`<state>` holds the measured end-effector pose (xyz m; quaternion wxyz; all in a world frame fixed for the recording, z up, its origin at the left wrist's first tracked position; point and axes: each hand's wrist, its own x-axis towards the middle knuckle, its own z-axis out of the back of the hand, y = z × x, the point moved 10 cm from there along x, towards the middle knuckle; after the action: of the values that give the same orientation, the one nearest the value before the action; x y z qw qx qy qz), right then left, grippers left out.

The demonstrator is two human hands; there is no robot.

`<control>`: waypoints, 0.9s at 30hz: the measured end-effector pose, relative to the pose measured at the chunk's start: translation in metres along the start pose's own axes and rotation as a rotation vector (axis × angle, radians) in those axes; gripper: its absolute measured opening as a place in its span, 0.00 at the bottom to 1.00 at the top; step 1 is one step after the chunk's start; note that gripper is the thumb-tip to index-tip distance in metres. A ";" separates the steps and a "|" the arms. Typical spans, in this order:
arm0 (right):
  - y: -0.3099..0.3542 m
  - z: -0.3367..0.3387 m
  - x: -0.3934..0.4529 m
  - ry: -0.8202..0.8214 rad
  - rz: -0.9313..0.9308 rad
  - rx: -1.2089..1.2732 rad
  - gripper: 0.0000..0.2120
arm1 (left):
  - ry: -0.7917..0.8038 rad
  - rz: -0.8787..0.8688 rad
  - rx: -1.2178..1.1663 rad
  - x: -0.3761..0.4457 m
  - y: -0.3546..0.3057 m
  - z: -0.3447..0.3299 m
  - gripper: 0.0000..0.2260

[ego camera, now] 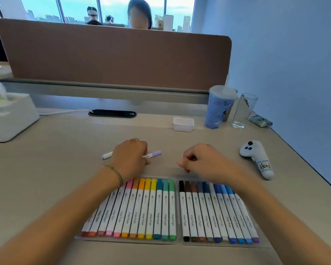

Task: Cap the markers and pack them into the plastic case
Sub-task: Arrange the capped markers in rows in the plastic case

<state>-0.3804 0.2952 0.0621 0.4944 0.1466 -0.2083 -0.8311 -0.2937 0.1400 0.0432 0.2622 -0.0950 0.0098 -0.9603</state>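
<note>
A person's left hand (129, 159) is gripping a lilac marker (154, 154) just beyond the open plastic case (177, 207) on a beige desk (55, 169), fingers curled round the barrel so that both ends are sticking out, the lilac-capped end pointing right and the other end pointing left. The right hand (201, 159) is hovering just beside it with fingers curled in and thumb pressed to the forefinger; whether anything small is pinched there cannot be told. Both forearms are reaching over the case, which is lying flat in two halves near the desk's front edge: the left half is holding a row of capped markers (141, 209) running from red and pink through orange and yellow to green, the right half a row (214, 211) from black and brown through grey and blue to purple. A white controller (256, 157) with a handwritten label is lying to the right, well apart from the case. Farther back are standing a small white tub (183, 124), a blue lidded cup (219, 108) and a clear glass (244, 111), in front of a brown divider (113, 54).
</note>
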 end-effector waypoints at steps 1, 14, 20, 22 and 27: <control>0.002 -0.001 0.003 0.001 0.000 0.000 0.18 | 0.000 0.001 -0.011 0.001 0.002 -0.002 0.10; 0.050 -0.074 0.099 0.156 -0.205 0.348 0.14 | -0.185 0.311 -1.062 -0.040 0.115 0.018 0.04; 0.068 -0.097 0.151 0.065 -0.333 0.231 0.25 | -0.198 0.453 -1.329 -0.065 0.150 0.005 0.04; 0.073 -0.097 0.160 0.029 -0.342 0.153 0.27 | -0.178 0.465 -1.338 -0.067 0.151 0.003 0.05; 0.072 -0.105 0.167 0.068 -0.388 0.158 0.16 | -0.152 0.467 -1.416 -0.069 0.143 0.005 0.05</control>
<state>-0.3568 0.0964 0.0001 0.3188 0.2501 -0.2241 -0.8863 -0.1626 0.0521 0.0256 0.3354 -0.3026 0.6272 -0.6344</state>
